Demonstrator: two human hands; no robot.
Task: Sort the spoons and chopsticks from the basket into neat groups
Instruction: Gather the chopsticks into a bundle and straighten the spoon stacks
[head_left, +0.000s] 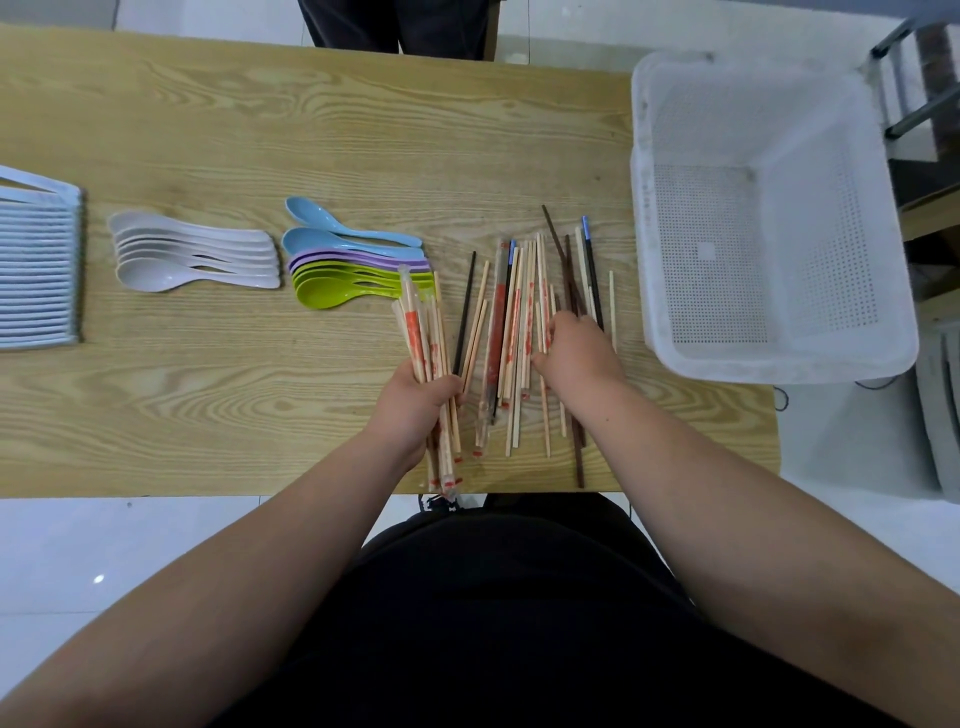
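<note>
At the left edge of the wooden table (260, 130) lies a white slatted rack (36, 270), partly cut off by the frame. Just to its right, a nested stack of white spoons (192, 257) lies with bowls to the left and handles to the right. Next comes a nested stack of coloured spoons (343, 270), blue at the far side, purple in the middle and green nearest, all facing the same way.

The left hand (415, 410) is near the front edge, its fingers curled round a bundle of paper-wrapped chopsticks (421, 332). The bundle fans away toward the green spoon handles, and its lower ends reach past the front edge.

Just beside it, a loose pile of chopsticks (519, 322) lies spread on the table: pale wooden ones, wrapped ones with red print, and some black and dark brown ones. The right hand (582, 353) rests on the right part of this pile with its fingers bent down among the sticks. I cannot tell whether it grasps any.

At the right edge sits the white perforated basket (769, 218), overhanging the table's side, with no spoons or chopsticks visible inside. A person in dark trousers (395, 26) stands at the far edge.
</note>
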